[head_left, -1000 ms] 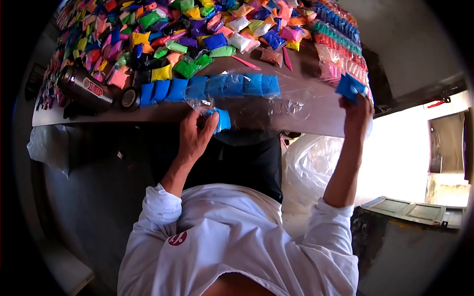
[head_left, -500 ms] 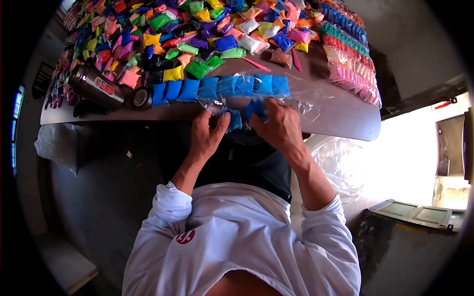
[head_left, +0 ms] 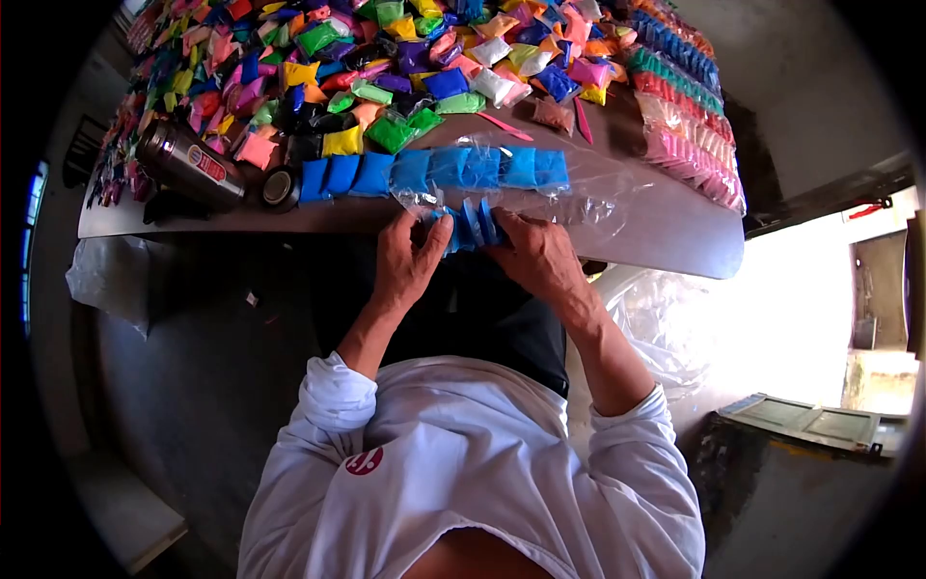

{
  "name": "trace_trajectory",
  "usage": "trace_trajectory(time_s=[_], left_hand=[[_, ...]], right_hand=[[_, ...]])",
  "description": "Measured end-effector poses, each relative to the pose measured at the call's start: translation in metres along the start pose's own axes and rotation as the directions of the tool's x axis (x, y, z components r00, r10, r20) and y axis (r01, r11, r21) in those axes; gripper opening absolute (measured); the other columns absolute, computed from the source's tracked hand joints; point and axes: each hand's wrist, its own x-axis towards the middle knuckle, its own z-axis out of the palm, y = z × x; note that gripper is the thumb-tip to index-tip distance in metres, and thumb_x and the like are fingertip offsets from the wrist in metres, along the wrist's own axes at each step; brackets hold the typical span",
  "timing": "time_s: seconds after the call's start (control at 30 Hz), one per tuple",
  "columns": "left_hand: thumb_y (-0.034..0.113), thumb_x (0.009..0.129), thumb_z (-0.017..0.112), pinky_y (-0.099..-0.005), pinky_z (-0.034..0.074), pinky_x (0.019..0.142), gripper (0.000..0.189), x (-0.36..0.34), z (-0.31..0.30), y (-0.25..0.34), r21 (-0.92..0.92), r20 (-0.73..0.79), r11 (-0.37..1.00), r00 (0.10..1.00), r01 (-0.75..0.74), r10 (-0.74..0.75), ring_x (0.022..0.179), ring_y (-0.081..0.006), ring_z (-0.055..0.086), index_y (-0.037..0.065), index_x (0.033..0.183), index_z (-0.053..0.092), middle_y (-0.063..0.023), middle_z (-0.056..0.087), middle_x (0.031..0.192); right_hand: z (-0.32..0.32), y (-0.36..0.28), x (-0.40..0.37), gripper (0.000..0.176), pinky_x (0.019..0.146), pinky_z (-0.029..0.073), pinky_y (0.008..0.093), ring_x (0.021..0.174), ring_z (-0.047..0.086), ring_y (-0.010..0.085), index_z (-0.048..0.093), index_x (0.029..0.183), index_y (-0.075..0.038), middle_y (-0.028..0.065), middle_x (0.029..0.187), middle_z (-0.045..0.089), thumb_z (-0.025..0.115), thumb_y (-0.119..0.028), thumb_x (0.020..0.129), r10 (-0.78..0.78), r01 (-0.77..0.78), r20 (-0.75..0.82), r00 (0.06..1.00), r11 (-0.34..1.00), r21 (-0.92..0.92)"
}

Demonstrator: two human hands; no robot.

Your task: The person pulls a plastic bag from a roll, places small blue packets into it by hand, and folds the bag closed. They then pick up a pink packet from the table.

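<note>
Close to the table's near edge, a small stack of blue packets (head_left: 469,228) stands on edge between my two hands. My left hand (head_left: 409,253) is closed on the stack's left end, thumb on the near side. At the right end, my right hand (head_left: 536,249) presses the packets together with its fingers curled. Just beyond them lies a row of blue packets (head_left: 371,175) side by side, its right part under clear plastic film (head_left: 590,205).
Loose packets in many colours (head_left: 395,130) heap over the far table. Bundled rows of packets (head_left: 690,145) line the right side. A dark flask (head_left: 191,166) lies at left beside a round lid (head_left: 281,187). Pink plastic strips (head_left: 505,126) lie mid-table.
My right hand has brought its blue packet left and down against those in my left hand, so they now form one stack. My left hand has hardly moved.
</note>
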Motion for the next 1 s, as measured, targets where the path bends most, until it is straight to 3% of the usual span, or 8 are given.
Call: trace_trajectory(time_s=[0.07, 0.13, 0.27, 0.33, 0.53, 0.7, 0.83, 1.0], left_hand=[[0.037, 0.092, 0.063, -0.0272, 0.044, 0.06, 0.035, -0.001, 0.001, -0.002, -0.004, 0.01, 1.0, 1.0, 0.008, -0.008, 0.066, -0.0111, 0.054, 0.002, 0.092, 0.061, -0.0057, 0.06, 0.073], [0.036, 0.092, 0.063, -0.0262, 0.044, 0.059, 0.035, 0.0, 0.004, -0.004, -0.006, -0.03, 1.0, 1.0, -0.008, 0.008, 0.065, -0.0099, 0.054, 0.002, 0.094, 0.061, -0.0052, 0.059, 0.072], [0.036, 0.092, 0.064, -0.024, 0.042, 0.059, 0.034, -0.001, 0.004, -0.006, -0.085, 0.023, 0.995, 0.998, 0.059, -0.057, 0.067, -0.0084, 0.054, 0.002, 0.096, 0.06, -0.0055, 0.06, 0.076], [0.036, 0.092, 0.063, -0.0241, 0.042, 0.059, 0.034, -0.002, 0.008, -0.009, -0.098, 0.011, 0.994, 0.999, 0.05, -0.049, 0.068, -0.0088, 0.054, 0.002, 0.096, 0.06, -0.0054, 0.06, 0.076], [0.035, 0.093, 0.062, -0.0251, 0.044, 0.06, 0.032, 0.0, 0.007, -0.007, 0.023, -0.035, 0.999, 0.999, 0.022, -0.022, 0.068, -0.0116, 0.056, 0.003, 0.096, 0.06, -0.0056, 0.059, 0.077], [0.036, 0.093, 0.061, -0.0272, 0.045, 0.06, 0.033, -0.001, 0.009, -0.012, 0.078, -0.066, 0.996, 0.997, 0.047, -0.042, 0.068, -0.0137, 0.057, 0.003, 0.097, 0.06, -0.0066, 0.06, 0.079], [0.034, 0.092, 0.062, -0.0244, 0.045, 0.057, 0.032, 0.0, 0.012, -0.013, 0.071, -0.086, 0.996, 0.995, 0.05, -0.044, 0.067, -0.0112, 0.057, 0.003, 0.098, 0.06, -0.005, 0.06, 0.078], [0.032, 0.092, 0.062, -0.0225, 0.043, 0.053, 0.031, 0.003, 0.019, -0.008, 0.066, -0.16, 0.997, 0.987, 0.039, -0.028, 0.061, -0.009, 0.056, 0.002, 0.098, 0.06, -0.0029, 0.059, 0.072]], right_hand=[[-0.007, -0.006, -0.002, 0.041, 0.066, 0.053, 0.0409, 0.073, 0.068, 0.0329, 0.063, 0.112, -0.004, 0.0178, 0.082, 0.068, 0.076, -0.017, 0.075, -0.013, 0.012, -0.03, 0.999, 1.0, -0.026], [-0.036, -0.017, -0.004, 0.039, 0.063, 0.054, 0.0352, 0.069, 0.069, 0.0265, 0.064, 0.115, -0.003, 0.0149, 0.083, 0.07, 0.074, -0.013, 0.078, 0.201, -0.213, 0.1, 0.974, 0.97, 0.121], [-0.098, 0.005, -0.011, 0.021, 0.063, 0.054, 0.0279, 0.067, 0.068, 0.0152, 0.067, 0.107, -0.002, 0.0096, 0.081, 0.071, 0.063, -0.003, 0.086, 0.228, -0.151, -0.362, 0.904, 0.962, 0.229], [-0.127, 0.024, 0.005, 0.018, 0.064, 0.054, 0.0253, 0.07, 0.067, 0.0117, 0.067, 0.106, -0.001, 0.0074, 0.081, 0.071, 0.059, -0.003, 0.091, 0.355, -0.329, -0.47, 0.808, 0.934, 0.14], [-0.115, 0.134, 0.05, 0.023, 0.068, 0.054, 0.0277, 0.076, 0.068, 0.0141, 0.069, 0.107, -0.004, 0.0106, 0.083, 0.07, 0.068, -0.01, 0.085, 0.455, -0.442, -0.088, 0.886, 0.886, 0.139], [-0.085, 0.147, 0.067, 0.028, 0.07, 0.054, 0.0305, 0.079, 0.068, 0.0152, 0.069, 0.108, -0.005, 0.0072, 0.091, 0.071, 0.071, -0.007, 0.079, 0.145, -0.152, 0.268, 0.953, 0.988, 0.009], [-0.057, 0.16, 0.072, 0.035, 0.071, 0.055, 0.0331, 0.08, 0.07, 0.022, 0.065, 0.111, -0.004, 0.0107, 0.103, 0.068, 0.069, -0.006, 0.076, -0.27, 0.262, 0.267, 0.925, 0.963, 0.067], [-0.064, 0.145, 0.064, 0.033, 0.069, 0.055, 0.036, 0.08, 0.067, 0.0302, 0.063, 0.109, -0.002, 0.0113, 0.103, 0.067, 0.069, -0.01, 0.077, -0.181, 0.191, 0.32, 0.93, 0.982, 0.0]])
